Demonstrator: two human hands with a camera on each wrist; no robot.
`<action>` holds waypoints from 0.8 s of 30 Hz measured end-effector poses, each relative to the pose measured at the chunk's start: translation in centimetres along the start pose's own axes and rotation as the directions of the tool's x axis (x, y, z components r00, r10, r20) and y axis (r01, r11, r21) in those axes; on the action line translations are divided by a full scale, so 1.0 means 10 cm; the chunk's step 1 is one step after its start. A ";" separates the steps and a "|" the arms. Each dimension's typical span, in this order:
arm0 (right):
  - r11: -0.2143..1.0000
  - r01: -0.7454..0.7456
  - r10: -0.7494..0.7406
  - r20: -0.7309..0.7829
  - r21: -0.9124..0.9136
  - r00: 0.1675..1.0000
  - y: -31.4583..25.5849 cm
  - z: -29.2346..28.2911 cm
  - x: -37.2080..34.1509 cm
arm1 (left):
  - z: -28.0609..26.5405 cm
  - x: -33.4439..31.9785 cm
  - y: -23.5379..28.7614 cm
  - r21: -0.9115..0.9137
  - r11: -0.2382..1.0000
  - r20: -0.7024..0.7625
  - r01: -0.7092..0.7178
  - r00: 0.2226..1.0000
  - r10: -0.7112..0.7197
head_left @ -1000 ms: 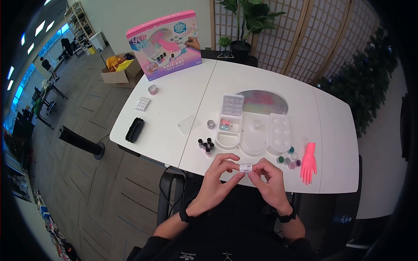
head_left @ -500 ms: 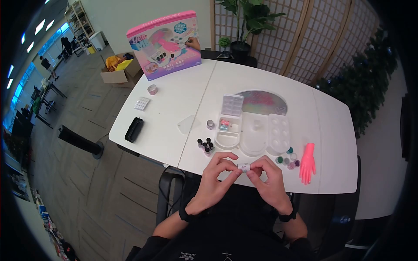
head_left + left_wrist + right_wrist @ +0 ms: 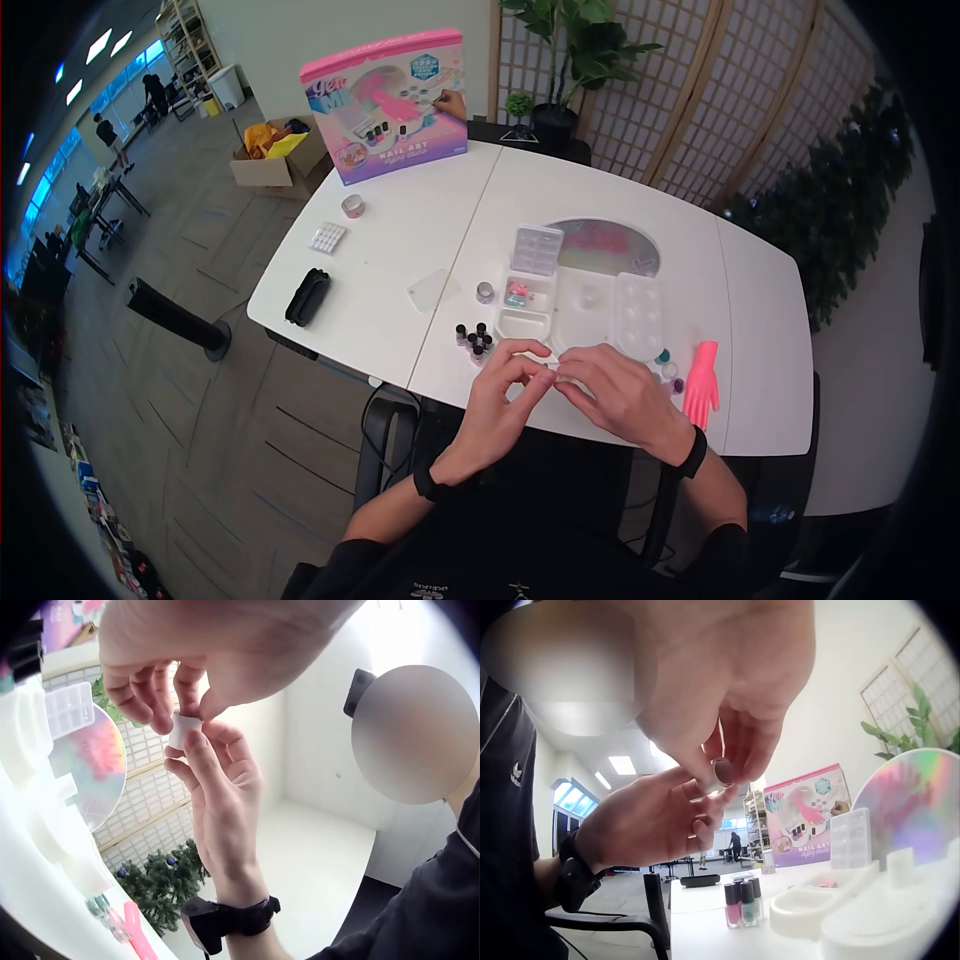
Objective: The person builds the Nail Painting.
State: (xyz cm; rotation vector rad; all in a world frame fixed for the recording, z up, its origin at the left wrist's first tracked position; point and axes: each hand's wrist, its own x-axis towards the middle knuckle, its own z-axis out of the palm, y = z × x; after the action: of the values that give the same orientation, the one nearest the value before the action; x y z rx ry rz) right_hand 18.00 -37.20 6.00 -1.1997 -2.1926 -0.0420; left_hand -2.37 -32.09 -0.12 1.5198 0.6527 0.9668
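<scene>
In front of the chest, my left hand (image 3: pixel 497 400) and right hand (image 3: pixel 625 400) meet at the fingertips over the table's near edge. Between them is a small white cylinder (image 3: pixel 182 729), pinched by the left thumb and finger at its upper end in the left wrist view. My right thumb presses on its side there. The right wrist view shows its round, dull brownish-grey end (image 3: pixel 722 772). In the head view the fingers hide most of it. Nail polish bottles (image 3: pixel 478 340) stand just beyond the left hand, and a pink model hand (image 3: pixel 703 385) lies right of the right hand.
A white nail-art tray (image 3: pixel 582 318) with a mirror (image 3: pixel 610 248) sits beyond my hands. Small glitter pots (image 3: pixel 668 370) are partly covered by the right hand. Leftward are a small jar (image 3: pixel 485 292), a clear sheet (image 3: pixel 429 290), a black case (image 3: pixel 308 297) and the kit box (image 3: pixel 390 110).
My right hand has turned over the cylinder, its back now facing up and its wrist swung right. The cylinder's printed label, visible before, is now hidden. The left hand has barely moved.
</scene>
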 end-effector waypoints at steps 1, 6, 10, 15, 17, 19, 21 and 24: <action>0.999 0.000 0.000 0.016 0.037 1.000 0.05 0.00 0.05 | 0.00 0.01 -0.01 -0.012 1.000 -0.016 0.007 1.000 -0.008; 0.890 -0.371 0.314 0.235 0.264 0.920 0.44 -0.01 0.30 | -0.02 0.03 0.06 0.033 0.998 -0.103 0.057 0.993 -0.054; 0.841 -0.485 0.391 0.351 0.239 0.851 0.86 0.21 0.53 | 0.01 -0.04 0.00 0.076 0.996 -0.009 0.047 0.999 -0.046; 0.902 -0.419 0.347 0.405 0.102 0.846 1.17 0.66 0.58 | 0.06 -0.12 -0.08 0.097 0.993 0.181 0.062 0.980 -0.079; 0.911 -0.407 0.345 0.417 0.067 0.841 1.19 0.74 0.60 | 0.05 -0.13 -0.06 0.114 0.990 0.207 0.082 0.973 -0.104; 0.905 -0.424 0.372 0.432 0.028 0.822 1.20 0.79 0.62 | 0.04 -0.14 -0.06 0.132 0.986 0.226 0.100 0.966 -0.128; 0.902 -0.431 0.383 0.449 0.004 0.807 1.22 0.81 0.62 | 0.02 -0.13 -0.03 0.136 0.984 0.232 0.113 0.962 -0.142; 0.895 -0.446 0.401 0.479 -0.023 0.781 1.27 0.85 0.60 | 0.00 -0.12 -0.04 0.136 0.985 0.228 0.103 0.965 -0.133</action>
State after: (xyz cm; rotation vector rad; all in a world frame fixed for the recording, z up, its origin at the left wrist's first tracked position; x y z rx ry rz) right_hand 21.09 -22.61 -0.92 -1.7705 -2.2205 0.5991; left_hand -2.93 -33.04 -0.78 1.6540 0.6322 0.6518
